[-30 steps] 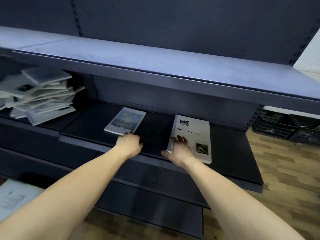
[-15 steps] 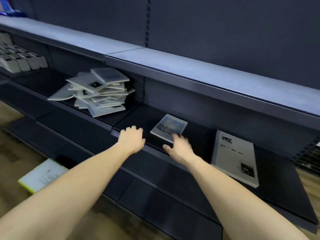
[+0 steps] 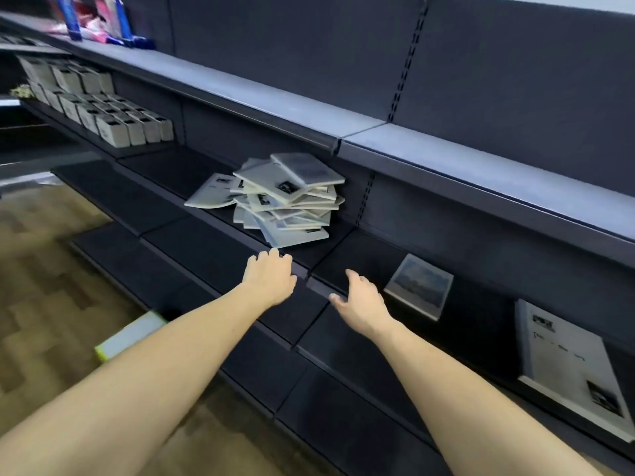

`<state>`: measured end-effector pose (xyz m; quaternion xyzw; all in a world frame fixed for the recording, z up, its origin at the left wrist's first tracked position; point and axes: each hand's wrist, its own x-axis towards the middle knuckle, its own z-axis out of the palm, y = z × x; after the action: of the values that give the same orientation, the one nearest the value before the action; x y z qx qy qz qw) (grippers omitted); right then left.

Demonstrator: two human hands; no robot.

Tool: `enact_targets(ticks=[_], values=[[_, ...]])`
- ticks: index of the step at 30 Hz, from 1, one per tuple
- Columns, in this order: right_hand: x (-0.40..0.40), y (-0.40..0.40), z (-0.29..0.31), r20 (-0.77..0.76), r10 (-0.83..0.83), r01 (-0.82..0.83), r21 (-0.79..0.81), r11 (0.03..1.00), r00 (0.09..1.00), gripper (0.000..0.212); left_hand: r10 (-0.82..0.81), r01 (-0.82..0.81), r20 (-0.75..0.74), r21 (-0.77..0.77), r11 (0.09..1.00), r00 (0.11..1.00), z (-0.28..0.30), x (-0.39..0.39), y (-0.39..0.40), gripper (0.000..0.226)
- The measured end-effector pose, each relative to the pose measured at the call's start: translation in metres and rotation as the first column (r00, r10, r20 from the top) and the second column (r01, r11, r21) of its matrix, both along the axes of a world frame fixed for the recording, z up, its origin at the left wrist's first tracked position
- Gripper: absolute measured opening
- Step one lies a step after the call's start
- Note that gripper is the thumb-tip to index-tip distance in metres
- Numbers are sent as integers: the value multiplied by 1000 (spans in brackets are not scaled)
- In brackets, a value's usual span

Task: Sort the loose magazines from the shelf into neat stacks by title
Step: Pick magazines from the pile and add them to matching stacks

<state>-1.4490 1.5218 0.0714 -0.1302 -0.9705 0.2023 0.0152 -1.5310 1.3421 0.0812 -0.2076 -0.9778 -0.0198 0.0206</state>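
A messy pile of loose magazines [image 3: 285,197] lies on the dark middle shelf [image 3: 178,173], under the grey upper shelf. To its right on the same shelf lie a small magazine with a painted blue-and-yellow cover [image 3: 418,285] and a larger white magazine with black text [image 3: 570,369]. My left hand [image 3: 269,276] hovers just below the pile near the shelf's front edge, fingers loosely curled and holding nothing. My right hand [image 3: 360,300] is beside it, left of the small magazine, fingers relaxed and empty.
Rows of grey boxes [image 3: 113,121] fill the shelf at the far left. Colourful packets [image 3: 99,18] stand on the grey upper shelf [image 3: 481,166]. A white-and-yellow book [image 3: 129,334] lies on the wooden floor under my left forearm. Lower dark shelves [image 3: 343,355] jut out below.
My view has swung left along the shelf. My right hand has let go of the white magazine and both hands have moved left, away from the two single magazines and towards the messy pile.
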Motion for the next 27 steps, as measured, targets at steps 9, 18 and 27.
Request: enact_targets(ticks=[9, 18, 27], values=[[-70, -48, 4, -107, 41, -39, 22, 999, 993, 62, 74, -73, -4, 94, 993, 997, 1, -52, -47, 48], [-182, -39, 25, -244, 3, -2, 7, 1000, 970, 43, 89, -71, -137, 128, 989, 987, 30, -151, -37, 45], [-285, -10, 35, -262, -15, 8, -28, 1000, 965, 54, 79, -56, -191, 124, 991, 978, 38, -240, -7, 43]])
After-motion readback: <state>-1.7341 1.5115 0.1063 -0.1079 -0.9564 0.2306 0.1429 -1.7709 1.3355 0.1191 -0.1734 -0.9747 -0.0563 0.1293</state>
